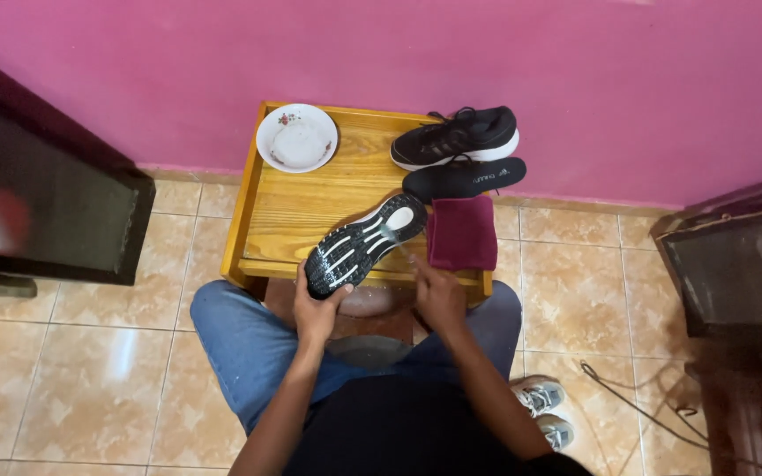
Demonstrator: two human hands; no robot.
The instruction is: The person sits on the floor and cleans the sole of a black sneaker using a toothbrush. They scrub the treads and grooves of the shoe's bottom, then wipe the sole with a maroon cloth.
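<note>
A: Shoe status?
B: Shoe (pixel 365 244) sole-up on the table (pixel 310 211) front edge. My left hand (pixel 317 308) grips its toe end.
A: Right?
B: Right hand (pixel 438 295) holds nothing, fingers loosely bent, just off the cloth (pixel 462 233) at 1 o'clock.
A: Rest?
B: Insole (pixel 465 178), second shoe (pixel 456 137) at 12; plate (pixel 297 137) at 10.

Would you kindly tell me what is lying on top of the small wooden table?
On the wooden table: a white dish, an upright black shoe, a black insole, a maroon cloth, and a sole-up shoe held by the left hand.
</note>
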